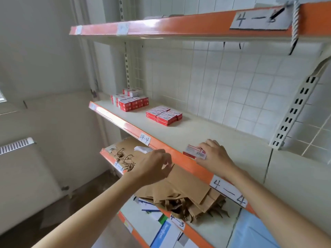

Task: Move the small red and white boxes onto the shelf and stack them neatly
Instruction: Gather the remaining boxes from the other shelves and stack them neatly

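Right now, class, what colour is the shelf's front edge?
Orange, on the shelf's front edge, seen from the head view.

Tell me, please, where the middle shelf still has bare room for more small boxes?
Bare shelf runs between the flat group of boxes and the box under the right hand, and behind that hand to the tiled wall. The far left end is crowded by the taller stack.

Paper bags (180,183) – radiator (17,144) left
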The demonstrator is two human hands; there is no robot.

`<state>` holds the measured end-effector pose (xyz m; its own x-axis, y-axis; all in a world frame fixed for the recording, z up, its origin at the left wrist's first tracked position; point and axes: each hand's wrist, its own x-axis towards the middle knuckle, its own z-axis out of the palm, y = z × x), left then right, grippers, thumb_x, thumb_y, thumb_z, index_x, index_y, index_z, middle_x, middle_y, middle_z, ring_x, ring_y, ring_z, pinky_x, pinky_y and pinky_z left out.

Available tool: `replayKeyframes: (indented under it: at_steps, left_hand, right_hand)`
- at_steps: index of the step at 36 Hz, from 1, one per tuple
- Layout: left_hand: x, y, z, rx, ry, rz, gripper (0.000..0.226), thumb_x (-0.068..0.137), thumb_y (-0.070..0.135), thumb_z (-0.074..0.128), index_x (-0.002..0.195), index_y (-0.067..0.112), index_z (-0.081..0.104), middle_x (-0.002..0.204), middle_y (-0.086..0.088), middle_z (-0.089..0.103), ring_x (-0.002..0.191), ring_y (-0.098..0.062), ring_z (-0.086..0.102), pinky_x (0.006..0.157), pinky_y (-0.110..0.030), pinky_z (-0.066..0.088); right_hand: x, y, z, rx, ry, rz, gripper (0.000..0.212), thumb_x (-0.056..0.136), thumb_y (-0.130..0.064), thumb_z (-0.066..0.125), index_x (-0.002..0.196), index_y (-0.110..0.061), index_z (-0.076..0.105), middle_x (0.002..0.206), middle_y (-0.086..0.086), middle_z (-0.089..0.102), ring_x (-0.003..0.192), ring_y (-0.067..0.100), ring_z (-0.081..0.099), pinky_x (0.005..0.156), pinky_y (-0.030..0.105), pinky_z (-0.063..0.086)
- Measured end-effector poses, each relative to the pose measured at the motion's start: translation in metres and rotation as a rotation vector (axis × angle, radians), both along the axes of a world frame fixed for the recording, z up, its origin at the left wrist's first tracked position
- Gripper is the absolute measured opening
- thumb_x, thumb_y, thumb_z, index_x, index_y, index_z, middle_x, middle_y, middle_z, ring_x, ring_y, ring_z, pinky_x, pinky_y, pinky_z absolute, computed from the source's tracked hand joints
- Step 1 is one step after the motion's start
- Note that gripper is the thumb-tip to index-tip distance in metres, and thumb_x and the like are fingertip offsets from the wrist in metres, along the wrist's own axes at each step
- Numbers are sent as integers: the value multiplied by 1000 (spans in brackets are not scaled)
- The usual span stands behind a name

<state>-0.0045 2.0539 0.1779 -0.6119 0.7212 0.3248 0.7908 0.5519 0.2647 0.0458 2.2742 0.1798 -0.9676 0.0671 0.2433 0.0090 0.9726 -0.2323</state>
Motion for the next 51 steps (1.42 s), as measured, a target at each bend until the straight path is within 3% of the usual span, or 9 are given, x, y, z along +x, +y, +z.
replayKeyframes:
  at_steps: [6, 14, 18, 26, 32, 37, 40, 45, 51]
  left_hand:
    - [-52, 23, -4, -32, 32, 37, 17, 90, 25, 52, 98, 18, 65, 96, 1, 60, 79, -15, 58, 67, -31, 48]
    - [-113, 48, 5, -58, 22, -2, 15, 90, 19, 55, 97, 13, 66, 94, -1, 62, 79, -16, 60, 71, -33, 52]
    - [-134, 70, -2, 2, -23, -19, 13, 87, 15, 60, 96, 10, 66, 91, -3, 62, 73, -16, 59, 69, -28, 49]
    - [-169, 119, -9, -81, -312, -131, 61, 77, 23, 75, 130, 17, 46, 123, 1, 40, 99, -10, 50, 83, -21, 45]
    - [-186, 130, -14, -24, -380, -244, 41, 77, 12, 74, 113, 15, 55, 111, 1, 49, 93, -15, 53, 75, -13, 46]
    - [-192, 128, -22, 223, -586, -181, 14, 88, 28, 65, 86, 14, 64, 73, 10, 52, 57, 3, 46, 59, -14, 37]
    - [-192, 131, -25, 292, -555, -97, 35, 94, 35, 52, 65, 17, 58, 55, 10, 46, 46, -1, 37, 50, -17, 29]
    - [-196, 132, -32, 380, -515, -78, 16, 93, 25, 57, 103, 15, 63, 72, 5, 58, 55, 1, 46, 56, -13, 37]
    - [-193, 127, -33, 320, -455, -127, 37, 85, 17, 68, 121, 12, 60, 101, -4, 61, 73, -2, 56, 67, -7, 43]
  right_hand:
    - [-59, 20, -6, -19, -42, -46, 39, 86, -33, 56, 121, -17, 54, 109, -1, 46, 111, 18, 39, 86, 30, 29]
    - [-113, 38, -23, -164, -18, -111, 44, 85, -39, 49, 125, -22, 54, 107, 0, 44, 114, 21, 40, 90, 31, 31]
    - [-112, 46, -33, -239, -27, -71, 51, 91, -36, 55, 139, -29, 42, 119, 4, 44, 118, 22, 37, 100, 30, 30]
    - [-109, 70, -34, -455, 45, -52, 42, 91, -21, 56, 131, -12, 52, 113, 0, 51, 116, 16, 47, 99, 20, 33]
    - [-109, 84, -37, -437, 100, -155, 32, 92, -13, 51, 123, -9, 58, 101, -4, 51, 98, 13, 51, 91, 24, 42]
    - [-108, 83, -39, -438, 105, -153, 30, 92, -12, 52, 121, -10, 59, 99, -4, 51, 99, 12, 50, 90, 23, 42]
    - [-109, 82, -40, -418, 113, -161, 29, 91, -12, 52, 119, -11, 60, 98, -5, 48, 102, 12, 48, 90, 21, 39]
    - [-114, 79, -42, -363, 126, -180, 27, 91, -14, 53, 116, -11, 61, 98, -5, 44, 105, 14, 46, 87, 19, 36]
    - [-114, 80, -45, -358, 129, -179, 25, 90, -15, 54, 114, -14, 62, 99, -4, 46, 99, 11, 46, 83, 17, 35]
